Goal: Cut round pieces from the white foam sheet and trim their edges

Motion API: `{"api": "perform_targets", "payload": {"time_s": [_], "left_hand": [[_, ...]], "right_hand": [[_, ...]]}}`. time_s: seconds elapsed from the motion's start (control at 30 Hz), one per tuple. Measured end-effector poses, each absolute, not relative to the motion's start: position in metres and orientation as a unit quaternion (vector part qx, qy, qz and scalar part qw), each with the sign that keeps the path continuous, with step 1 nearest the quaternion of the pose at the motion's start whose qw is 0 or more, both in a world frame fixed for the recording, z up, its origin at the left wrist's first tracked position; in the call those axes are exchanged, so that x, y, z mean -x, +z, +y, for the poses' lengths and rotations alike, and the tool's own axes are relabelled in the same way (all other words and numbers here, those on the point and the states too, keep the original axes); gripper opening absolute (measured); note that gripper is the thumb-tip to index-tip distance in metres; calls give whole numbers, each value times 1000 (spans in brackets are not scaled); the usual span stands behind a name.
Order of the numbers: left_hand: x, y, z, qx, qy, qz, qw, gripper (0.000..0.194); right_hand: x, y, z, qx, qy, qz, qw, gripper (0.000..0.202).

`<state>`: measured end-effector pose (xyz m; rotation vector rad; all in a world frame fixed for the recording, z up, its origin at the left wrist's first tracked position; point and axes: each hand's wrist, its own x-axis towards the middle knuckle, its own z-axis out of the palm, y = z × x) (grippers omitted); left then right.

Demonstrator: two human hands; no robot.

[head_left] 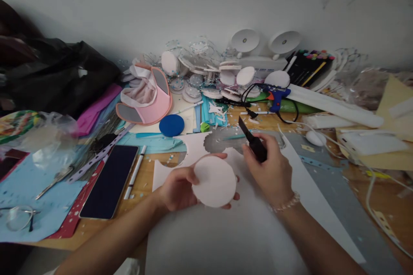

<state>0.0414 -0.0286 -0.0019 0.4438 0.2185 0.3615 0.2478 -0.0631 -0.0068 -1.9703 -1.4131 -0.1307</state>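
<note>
Head camera: the left hand [180, 188] grips a white disc [214, 181] above a white sheet [213, 240]. To its right, the right hand [271, 174] grasps a black knife [258, 148], blade [244, 126] pointing far and left. Farther back lies a blue disc [171, 125]; a phone [109, 182] lies left.

Phone [109, 182] left of disc [215, 181], knife [258, 149] right.
</note>
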Motion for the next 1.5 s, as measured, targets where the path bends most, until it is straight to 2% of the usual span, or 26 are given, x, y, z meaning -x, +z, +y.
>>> {"api": "perform_targets", "payload": {"time_s": [0.2,0.4,0.57,0.83,0.97,1.23,1.5], "left_hand": [[-43,-3,-32,-280,274,292,872,40],[-46,-3,-36,-281,331,367,823,51],[-46,0,-36,-277,330,362,827,53],[-43,-12,-37,-273,319,279,864,44],[-46,-11,-37,-288,307,320,849,48],[-52,-11,-41,-355,306,355,809,57],[-45,-17,-45,-354,307,301,831,53]], "right_hand": [[-234,3,-79,603,12,-679,418,23],[-224,6,-84,477,-39,-783,398,32],[-222,2,-84,470,-59,-785,399,34],[-220,4,-85,447,-30,-795,408,34],[-218,6,-86,435,10,-802,409,26],[-215,3,-89,429,27,-803,412,28],[-211,0,-91,430,15,-800,419,31]]}}
